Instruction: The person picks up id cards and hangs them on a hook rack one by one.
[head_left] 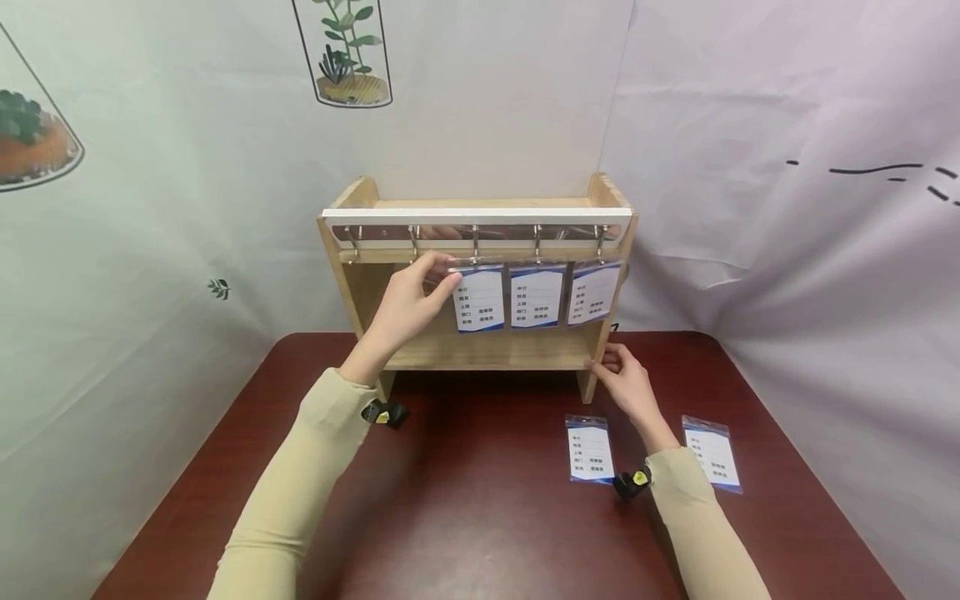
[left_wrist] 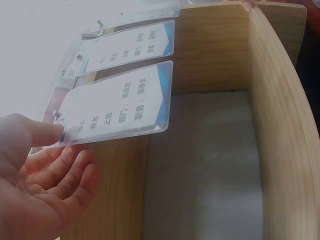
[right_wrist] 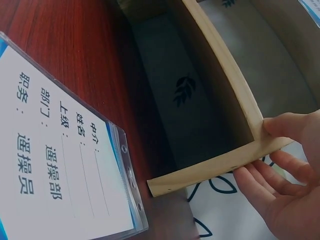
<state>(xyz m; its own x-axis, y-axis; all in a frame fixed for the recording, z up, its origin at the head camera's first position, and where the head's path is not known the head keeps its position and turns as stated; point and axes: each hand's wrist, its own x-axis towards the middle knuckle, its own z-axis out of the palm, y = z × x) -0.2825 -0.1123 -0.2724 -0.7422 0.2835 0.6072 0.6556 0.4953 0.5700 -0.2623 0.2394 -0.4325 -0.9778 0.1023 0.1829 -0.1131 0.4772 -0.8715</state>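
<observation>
Pale sleeves (head_left: 277, 492) of one person reach across a dark red table (head_left: 465, 517) to a wooden shelf unit (head_left: 480, 363). A white hook rail (head_left: 480, 214) runs along its front. The right hand (head_left: 628, 383) grips the unit's side panel; its wrist view adds the thumb where board meets panel, fingers against the outer face. The left hand (head_left: 411, 302) pinches a badge (head_left: 480, 300) by its upper corner at the middle hook (head_left: 475, 237); its wrist view adds the lower fingers, loosely curled beneath. Whether the hook passes through is unclear. Two more badges (head_left: 537, 298) hang to the right; one badge (head_left: 590, 454) lies on the table left of the right forearm, another badge (head_left: 711, 452) right of it. Clear holders (left_wrist: 170, 75) contain white, blue-edged cards (right_wrist: 52, 150) printed with Chinese text.
</observation>
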